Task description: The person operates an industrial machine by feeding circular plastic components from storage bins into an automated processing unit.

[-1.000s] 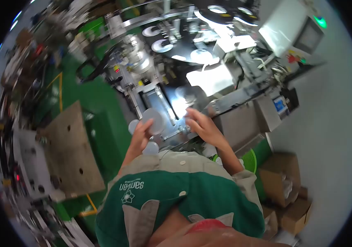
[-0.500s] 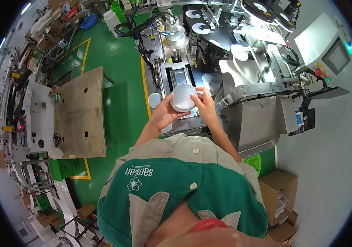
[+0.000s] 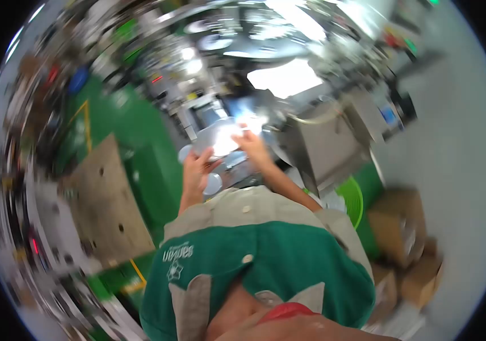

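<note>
A pale round disc or shallow lid (image 3: pixel 216 138), blurred and bright with glare, is held between both hands over the front of the machine. My left hand (image 3: pixel 198 169) grips its lower left edge. On its right side, my right hand (image 3: pixel 249 145) has its fingers closed at the edge. Small pale round pieces lie close by: one (image 3: pixel 213 183) just right of my left hand, another (image 3: pixel 184 153) beyond it on the left.
The machine's steel box (image 3: pixel 328 142) stands to the right, a green basket (image 3: pixel 352 202) below it. Cardboard boxes (image 3: pixel 397 227) sit at the lower right. A wooden board (image 3: pixel 109 204) is at the left. Machine parts with bright lights fill the top.
The whole view has turned and shifted, and is now smeared by motion. Both hands still hold the disc, which now appears tilted and further left in the picture.
</note>
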The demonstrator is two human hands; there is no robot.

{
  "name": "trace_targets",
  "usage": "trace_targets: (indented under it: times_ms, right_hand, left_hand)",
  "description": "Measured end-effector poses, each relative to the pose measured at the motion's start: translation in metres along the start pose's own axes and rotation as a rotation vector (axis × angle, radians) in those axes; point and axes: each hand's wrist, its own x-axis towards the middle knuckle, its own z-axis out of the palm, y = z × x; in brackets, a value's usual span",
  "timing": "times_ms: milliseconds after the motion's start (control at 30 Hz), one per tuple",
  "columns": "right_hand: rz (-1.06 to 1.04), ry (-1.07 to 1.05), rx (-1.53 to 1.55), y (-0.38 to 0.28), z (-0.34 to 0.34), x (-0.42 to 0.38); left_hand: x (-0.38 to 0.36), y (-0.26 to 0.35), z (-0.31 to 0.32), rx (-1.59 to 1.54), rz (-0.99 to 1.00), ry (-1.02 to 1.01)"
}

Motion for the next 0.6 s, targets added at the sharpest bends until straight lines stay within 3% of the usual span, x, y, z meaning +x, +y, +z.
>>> trace_targets:
  times_ms: [33,67,133,200,267,300,367,400,433,467,500,533,567,600]
  right_hand:
    - [-0.004,0.003,-0.134,-0.002,-0.003,-0.009]
    - [-0.101,0.063,-0.003,0.01,0.001,-0.01]
    - [-0.214,0.162,-0.266,0.008,-0.011,-0.025]
    - [-0.261,0.236,-0.274,0.01,-0.022,-0.044]
    - [-0.429,0.353,-0.513,0.038,-0.029,-0.057]
    - [-0.414,0.346,-0.548,0.037,-0.029,-0.071]
    - [-0.479,0.359,-0.611,0.05,-0.032,-0.09]
    - [-0.495,0.402,-0.704,0.066,-0.034,-0.097]
    - [-0.544,0.412,-0.784,0.072,-0.034,-0.101]
    - [-0.54,0.345,-0.58,0.07,-0.039,-0.108]
    - [-0.277,0.312,-0.671,0.067,-0.041,-0.113]
    - [-0.49,0.447,-0.708,0.085,-0.043,-0.113]
    - [-0.435,0.466,-0.762,0.077,-0.05,-0.124]
    - [-0.349,0.374,-0.834,0.072,-0.058,-0.129]
  left_hand:
    - [0.006,-0.01,0.002,0.054,-0.013,-0.061]
    - [-0.002,-0.003,0.018,0.089,-0.011,-0.06]
    - [0.011,-0.021,0.01,0.141,-0.115,-0.142]
    - [0.022,-0.041,0.018,0.038,-0.336,-0.218]
    - [0.024,-0.066,0.03,0.04,-0.517,-0.194]
    - [0.021,-0.07,0.034,-0.017,-0.601,-0.174]
    - [0.031,-0.089,0.028,-0.113,-0.78,-0.326]
    - [0.023,-0.094,0.043,-0.144,-0.806,-0.351]
    - [0.031,-0.115,0.019,-0.056,-0.732,-0.515]
    - [0.024,-0.137,0.025,-0.054,-0.675,-0.262]
    - [-0.001,-0.121,0.048,-0.097,-0.628,-0.41]
    - [-0.007,-0.124,0.057,-0.147,-0.714,-0.319]
    - [-0.008,-0.13,0.067,-0.215,-0.821,-0.249]
    - [-0.015,-0.139,0.076,-0.184,-0.786,-0.064]
